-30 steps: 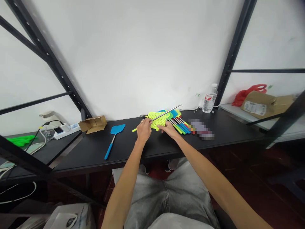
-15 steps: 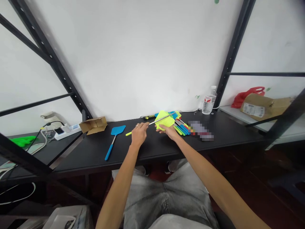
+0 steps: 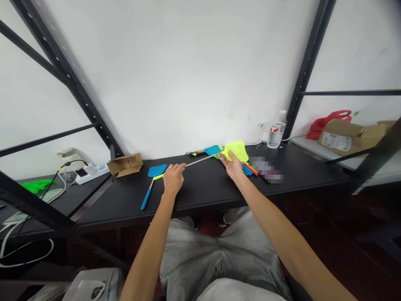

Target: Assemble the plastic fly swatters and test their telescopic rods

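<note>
A yellow-green fly swatter [image 3: 237,151] spans both my hands above the black table. My left hand [image 3: 173,179] is closed around the lower part of its metal rod, and the yellow-green grip sticks out to the left. My right hand [image 3: 233,166] pinches the neck where the rod meets the perforated head. Left of my left hand lies a blue fly swatter [image 3: 145,199], its flat head [image 3: 157,170] toward the wall. Behind my right hand is a pile of swatters with blue handles [image 3: 247,169], partly hidden; another blue head [image 3: 213,150] shows there.
An open cardboard box [image 3: 125,165] stands at the back left, near a white power strip [image 3: 94,173]. A water bottle [image 3: 276,130] stands by the right post. A blurred-out item [image 3: 266,169] lies right of the pile. Black shelf posts [image 3: 305,71] rise on both sides.
The rod and the yellow-green head, crossed before, now lie in one line. My right hand has moved right with the head, and my left hand has shifted slightly left.
</note>
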The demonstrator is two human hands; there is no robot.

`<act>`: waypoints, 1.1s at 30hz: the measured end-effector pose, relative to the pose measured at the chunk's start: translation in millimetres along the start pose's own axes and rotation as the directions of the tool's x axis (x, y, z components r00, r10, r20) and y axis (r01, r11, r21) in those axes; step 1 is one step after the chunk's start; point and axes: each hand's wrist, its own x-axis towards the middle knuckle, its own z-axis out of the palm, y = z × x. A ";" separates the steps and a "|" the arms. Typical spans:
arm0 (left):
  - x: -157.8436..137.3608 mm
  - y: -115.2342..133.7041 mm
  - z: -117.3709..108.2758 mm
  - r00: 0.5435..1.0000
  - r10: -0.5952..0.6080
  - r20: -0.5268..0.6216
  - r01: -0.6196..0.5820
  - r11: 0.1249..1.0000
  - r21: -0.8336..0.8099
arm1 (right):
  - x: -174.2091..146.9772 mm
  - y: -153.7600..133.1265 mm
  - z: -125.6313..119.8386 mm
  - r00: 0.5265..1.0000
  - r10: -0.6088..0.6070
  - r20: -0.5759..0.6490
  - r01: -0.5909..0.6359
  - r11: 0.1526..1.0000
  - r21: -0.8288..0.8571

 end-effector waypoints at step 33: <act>-1.7 -4.0 2.9 1.000 -0.023 0.020 0.023 0.999 -0.022 | 1.2 -1.0 -3.1 0.993 0.081 0.089 -0.089 0.992 0.092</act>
